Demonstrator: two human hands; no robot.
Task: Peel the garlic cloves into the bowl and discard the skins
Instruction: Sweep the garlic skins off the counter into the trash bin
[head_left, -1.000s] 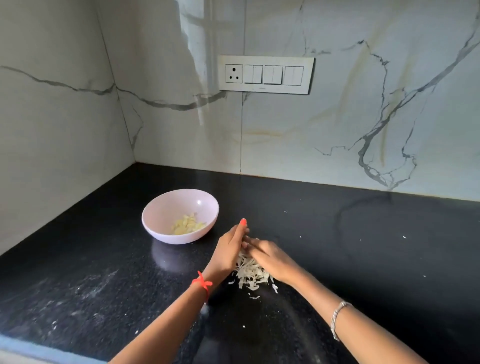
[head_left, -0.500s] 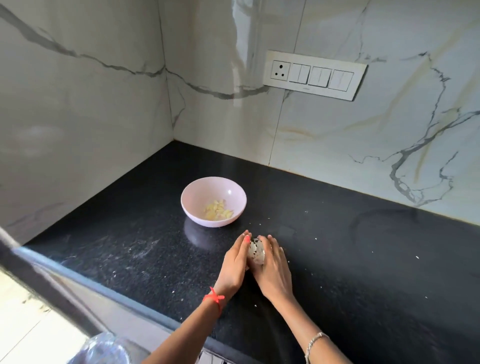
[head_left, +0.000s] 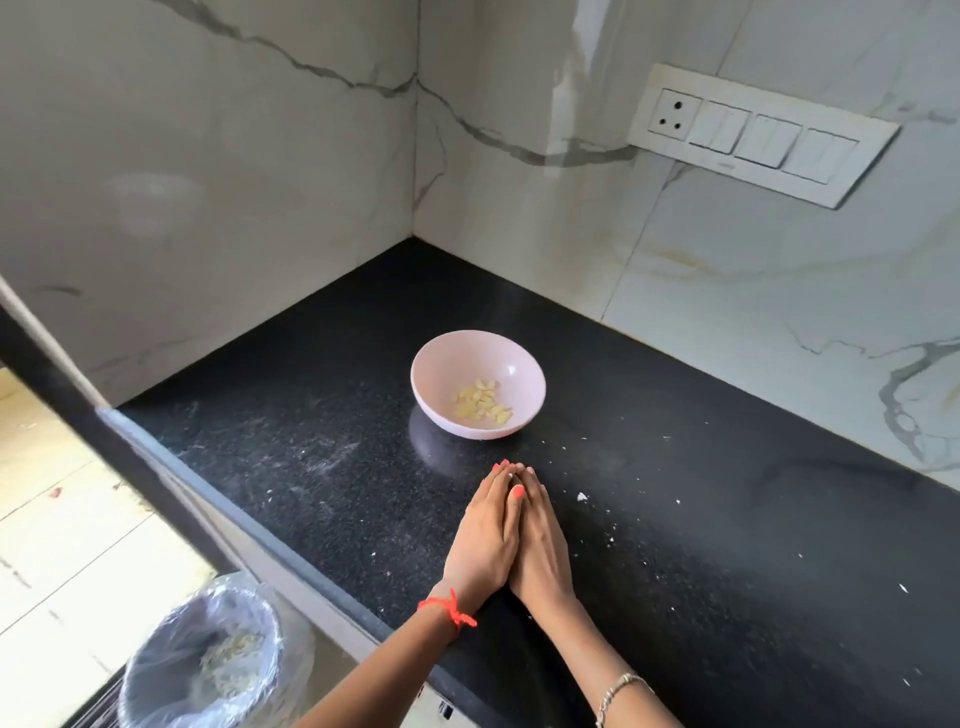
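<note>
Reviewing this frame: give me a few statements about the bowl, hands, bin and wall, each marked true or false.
1. The pink bowl holds peeled garlic cloves. True.
2. One hand is gripping the bowl's rim. False: the left hand and the right hand are pressed palm to palm, fingers straight, on the counter, just short of the bowl.
3. A plastic-lined bin stands below the counter's edge, on the person's left. True.
4. The counter is white marble. False: it is black and speckled. Only the walls look like white marble.
5. A plug sits in the wall socket. False: the socket is empty.
</note>
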